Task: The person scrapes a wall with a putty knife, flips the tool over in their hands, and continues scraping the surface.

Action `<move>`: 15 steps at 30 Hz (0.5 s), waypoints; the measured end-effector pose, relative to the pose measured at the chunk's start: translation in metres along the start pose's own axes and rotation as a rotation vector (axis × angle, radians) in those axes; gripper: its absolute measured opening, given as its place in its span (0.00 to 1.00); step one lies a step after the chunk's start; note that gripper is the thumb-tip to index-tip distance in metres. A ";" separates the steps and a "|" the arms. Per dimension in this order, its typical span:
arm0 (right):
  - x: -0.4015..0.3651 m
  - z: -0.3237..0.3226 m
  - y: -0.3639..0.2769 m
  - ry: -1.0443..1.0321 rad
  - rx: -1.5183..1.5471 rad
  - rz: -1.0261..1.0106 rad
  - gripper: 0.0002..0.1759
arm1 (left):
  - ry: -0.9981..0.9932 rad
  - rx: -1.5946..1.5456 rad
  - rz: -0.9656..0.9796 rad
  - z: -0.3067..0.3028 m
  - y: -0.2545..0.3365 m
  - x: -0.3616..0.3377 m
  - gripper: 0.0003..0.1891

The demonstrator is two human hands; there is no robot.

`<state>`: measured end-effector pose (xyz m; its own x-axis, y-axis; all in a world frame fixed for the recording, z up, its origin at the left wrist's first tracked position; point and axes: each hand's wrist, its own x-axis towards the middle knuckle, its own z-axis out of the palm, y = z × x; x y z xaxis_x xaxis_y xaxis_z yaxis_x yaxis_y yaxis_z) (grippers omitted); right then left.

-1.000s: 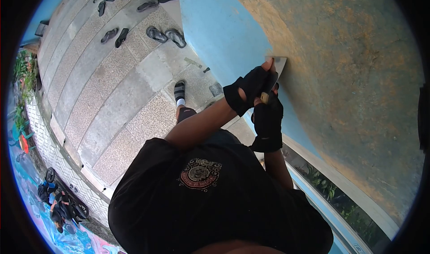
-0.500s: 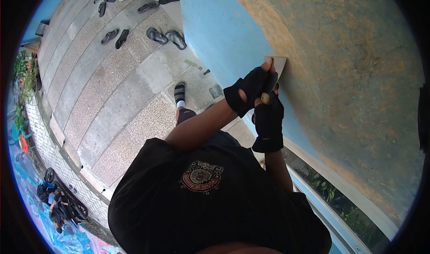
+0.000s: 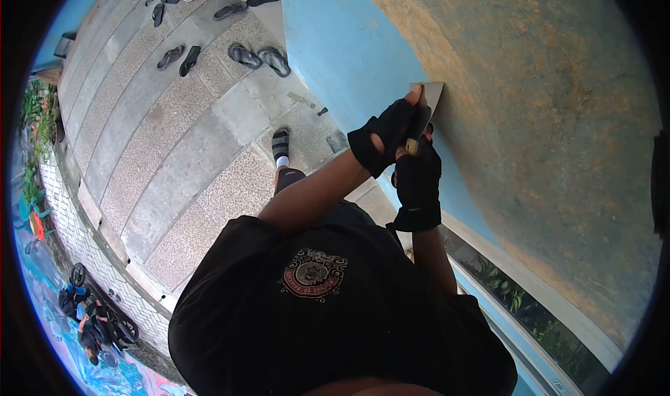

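Note:
A scraper with a wide metal blade (image 3: 435, 96) meets the wall (image 3: 516, 130) where blue paint borders a rough brownish patch. My left hand (image 3: 387, 136), in a black fingerless glove, presses its fingers on the blade's back. Just below it, my right hand (image 3: 419, 186), gloved the same way, is closed round the light-coloured handle (image 3: 412, 146). Parts of the fingers of both hands are hidden behind the tool and gloves.
Several sandals and shoes (image 3: 273, 61) lie on the tiled floor (image 3: 167, 179). My sandalled foot (image 3: 280, 144) stands near the wall. A ledge and plants (image 3: 509, 291) are at lower right. At far left a person (image 3: 89, 333) is beside a motorbike (image 3: 120, 319).
Both hands and the scraper have shifted slightly upward in the view, along the wall. The grip looks the same.

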<state>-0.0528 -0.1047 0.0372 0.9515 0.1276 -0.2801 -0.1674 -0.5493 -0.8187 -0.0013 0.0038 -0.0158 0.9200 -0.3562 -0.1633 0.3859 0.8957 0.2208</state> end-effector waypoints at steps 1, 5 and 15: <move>0.002 0.003 -0.001 0.023 -0.018 -0.072 0.16 | 0.020 0.029 0.021 0.004 0.000 0.000 0.28; -0.009 -0.008 -0.008 0.017 -0.030 -0.002 0.13 | 0.011 0.055 0.024 0.016 -0.001 -0.010 0.26; -0.001 -0.006 -0.001 0.010 -0.040 -0.085 0.09 | -0.009 -0.003 0.028 0.006 0.001 -0.003 0.27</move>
<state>-0.0516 -0.1095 0.0410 0.9643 0.1672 -0.2055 -0.0757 -0.5693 -0.8186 -0.0030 0.0041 -0.0095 0.9311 -0.3332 -0.1488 0.3597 0.9063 0.2219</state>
